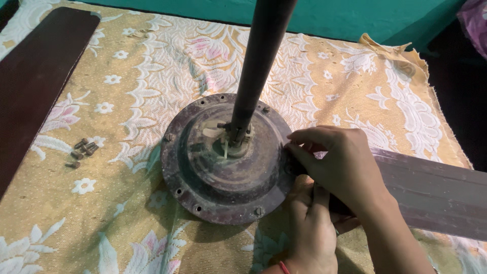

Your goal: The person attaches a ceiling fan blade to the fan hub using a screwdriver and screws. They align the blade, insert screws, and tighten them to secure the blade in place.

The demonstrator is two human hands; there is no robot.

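Note:
A dusty round ceiling fan motor (223,167) lies on a patterned cloth, its dark rod (258,61) rising towards the camera. A grey-brown fan blade (436,193) reaches from the motor's right rim to the right edge. My right hand (340,162) is curled over the blade's inner end, with the fingertips pinched at the rim; what they pinch is hidden. My left hand (309,228), a red thread at its wrist, grips the blade's inner end from below, beside the motor.
A loose dark fan blade (35,81) lies along the left side of the yellow floral cloth (127,213). Several small screws (81,149) sit in a cluster left of the motor. A teal wall runs along the back, and the cloth's right edge drops into shadow.

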